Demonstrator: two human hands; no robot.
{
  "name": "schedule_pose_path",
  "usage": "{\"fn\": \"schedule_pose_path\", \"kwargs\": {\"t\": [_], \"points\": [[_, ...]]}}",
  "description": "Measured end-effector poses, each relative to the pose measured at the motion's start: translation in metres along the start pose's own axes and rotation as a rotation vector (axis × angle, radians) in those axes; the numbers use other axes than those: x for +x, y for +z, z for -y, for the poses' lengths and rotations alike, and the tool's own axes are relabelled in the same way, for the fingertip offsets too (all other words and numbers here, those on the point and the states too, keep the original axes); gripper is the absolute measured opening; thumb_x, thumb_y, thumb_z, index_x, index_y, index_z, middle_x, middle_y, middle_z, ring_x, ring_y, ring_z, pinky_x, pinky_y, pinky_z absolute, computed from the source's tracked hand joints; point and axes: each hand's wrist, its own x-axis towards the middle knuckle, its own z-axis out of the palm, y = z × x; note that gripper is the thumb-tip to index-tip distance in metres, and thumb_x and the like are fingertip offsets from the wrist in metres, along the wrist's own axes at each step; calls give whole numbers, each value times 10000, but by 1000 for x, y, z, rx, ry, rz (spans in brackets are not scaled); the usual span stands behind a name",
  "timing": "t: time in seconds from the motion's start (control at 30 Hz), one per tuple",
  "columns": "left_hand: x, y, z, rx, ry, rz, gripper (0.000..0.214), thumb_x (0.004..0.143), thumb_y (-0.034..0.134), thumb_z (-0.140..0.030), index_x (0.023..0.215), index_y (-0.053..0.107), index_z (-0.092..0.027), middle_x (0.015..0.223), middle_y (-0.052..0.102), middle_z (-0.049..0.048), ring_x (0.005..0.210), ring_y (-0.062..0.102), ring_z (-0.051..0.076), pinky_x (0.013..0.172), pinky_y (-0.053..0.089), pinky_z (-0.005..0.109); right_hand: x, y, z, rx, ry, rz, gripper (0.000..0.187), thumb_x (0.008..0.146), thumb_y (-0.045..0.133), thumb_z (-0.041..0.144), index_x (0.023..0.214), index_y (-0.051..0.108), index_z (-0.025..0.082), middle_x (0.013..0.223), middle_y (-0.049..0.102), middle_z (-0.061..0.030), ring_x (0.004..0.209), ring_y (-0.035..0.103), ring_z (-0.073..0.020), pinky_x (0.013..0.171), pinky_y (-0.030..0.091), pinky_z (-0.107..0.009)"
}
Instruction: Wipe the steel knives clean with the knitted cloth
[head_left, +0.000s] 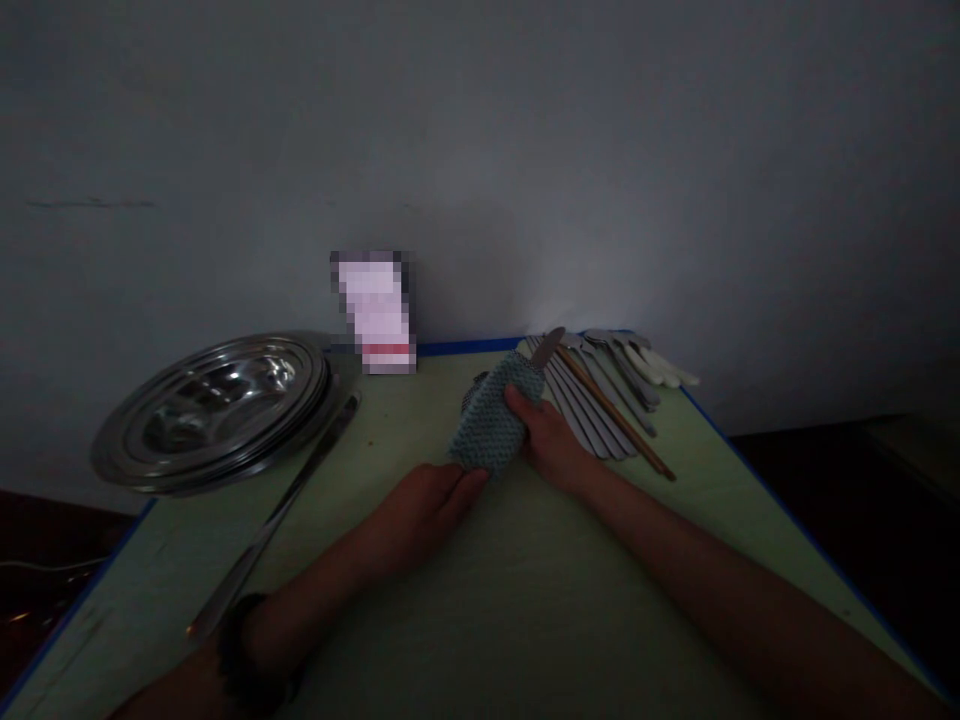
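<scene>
A blue-grey textured cloth [491, 415] is folded around a knife [550, 346], whose rounded blade end sticks out at the top right. My right hand [551, 440] is closed around the cloth's upper part, thumb pressed on its face. Lower down, my left hand [431, 505] pinches the cloth's bottom end. The knife's handle is hidden, so I cannot tell whether the left fingers also grip it. Just beyond the right hand, several metal forks [589, 425] lie side by side, with brown wooden chopsticks [619, 420] along them.
Stacked shiny metal divided plates [217, 410] stand at the table's left. Beside them lies a long metal utensil [281, 505]. Metal spoons [630, 375] and white-handled pieces [660, 365] are at the back right. A blurred-out phone-like screen [379, 315] leans against the wall [480, 150]. Blue tape edges the green table [480, 620].
</scene>
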Motion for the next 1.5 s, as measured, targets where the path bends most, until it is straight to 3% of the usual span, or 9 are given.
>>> {"fn": "schedule_pose_path", "kwargs": {"t": [0.17, 0.37, 0.5, 0.6, 0.73, 0.8, 0.93, 1.17, 1.5], "points": [[-6, -2, -5, 39, 60, 37, 360, 937, 312, -388, 687, 478, -188, 617, 514, -16, 540, 478, 127, 520, 323, 252, 6, -2, 14, 79, -81, -129, 387, 745, 599, 560, 903, 662, 212, 836, 701, -31, 905, 633, -204, 855, 469, -349], [-14, -4, -8, -226, 68, 37, 413, 931, 312, -440, 629, 438, -189, 578, 429, -38, 522, 398, 104, 501, 309, 243, 10, -5, 55, 254, -250, -427, 419, 756, 562, 593, 961, 634, 235, 1019, 675, -30, 972, 614, -193, 776, 523, -332], [-20, -18, -4, -317, 68, -11, 451, 923, 285, -452, 568, 389, -194, 514, 386, -45, 460, 348, 88, 452, 288, 239, -3, 4, 85, 279, -346, -467, 343, 779, 573, 526, 917, 649, 221, 1023, 664, -30, 978, 615, -172, 766, 535, -308], [-21, -51, -11, -338, 69, -149, 479, 887, 330, -504, 520, 382, -202, 460, 375, -45, 426, 343, 87, 436, 293, 242, -10, 15, 109, 242, -390, -543, 271, 752, 635, 440, 891, 649, 209, 974, 664, -26, 893, 637, -160, 737, 546, -306], [-14, -102, -46, -363, 4, -553, 554, 920, 254, -482, 455, 369, -202, 404, 383, -31, 406, 371, 93, 440, 326, 243, 2, 29, 134, 250, -553, -537, 214, 760, 621, 391, 879, 638, 214, 923, 649, -5, 824, 643, -146, 711, 549, -310], [-11, -117, -63, -514, 57, -591, 523, 909, 298, -491, 467, 311, -211, 390, 316, -50, 380, 337, 89, 418, 315, 237, 14, 35, 138, 296, -655, -523, 205, 783, 588, 394, 891, 632, 225, 921, 649, 1, 855, 641, -148, 715, 544, -303], [-21, -128, -73, -498, 100, -464, 495, 882, 413, -490, 488, 336, -201, 434, 324, -56, 398, 320, 76, 405, 280, 217, 33, 45, 128, 455, -518, -520, 243, 768, 614, 402, 938, 631, 229, 949, 661, 1, 834, 642, -144, 703, 549, -295], [-50, -129, -63, 152, -14, -95, 376, 892, 413, -489, 710, 578, -205, 623, 574, -16, 549, 512, 123, 485, 315, 241, 39, 58, 123, 512, -420, -308, 211, 802, 596, 396, 923, 655, 234, 918, 671, 27, 815, 629, -104, 740, 524, -246], [-31, -124, -61, 292, -110, -58, 456, 930, 293, -494, 794, 599, -184, 703, 612, 12, 606, 529, 141, 546, 358, 262, 36, 87, 97, 503, -254, -411, 323, 758, 630, 477, 936, 670, 210, 894, 699, -11, 870, 638, -138, 735, 518, -237]]}}
